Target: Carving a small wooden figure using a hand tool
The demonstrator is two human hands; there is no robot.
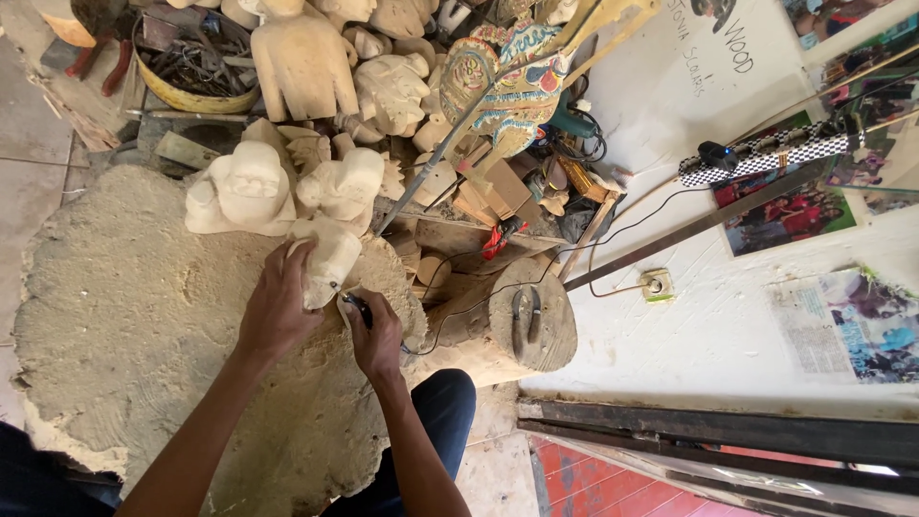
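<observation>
Hands meet at the near edge of a rough wood slab worktop [124, 316]. Left hand [280, 311] has its grip closed over a pale unfinished wood carving [330, 263], fingers wrapped on the near end. Carving runs away from the grip, up and slightly right, long axis pointing toward the pile of other carvings. Right hand [376, 335] sits just right of the left grip, closed around a small dark tool [358, 308]; tool tip touches or nearly touches the carving's lower right side, can't tell which. A thin black cord [450, 316] trails right from the right grip toward a round log stump [536, 325]. Left hand is the nearer one to the carving body; right hand only reaches it through the tool.

Beyond the grips: two more pale carved busts [244, 191], just past the held piece, close together, upright. Further off, a yellow-rimmed round basin [196, 96] holds dark metal tools, jumbled. A painted puppet figure [507, 86] leans up and right of the grips, well apart. Checkered power strip [766, 158] lies far right against the white wall.
</observation>
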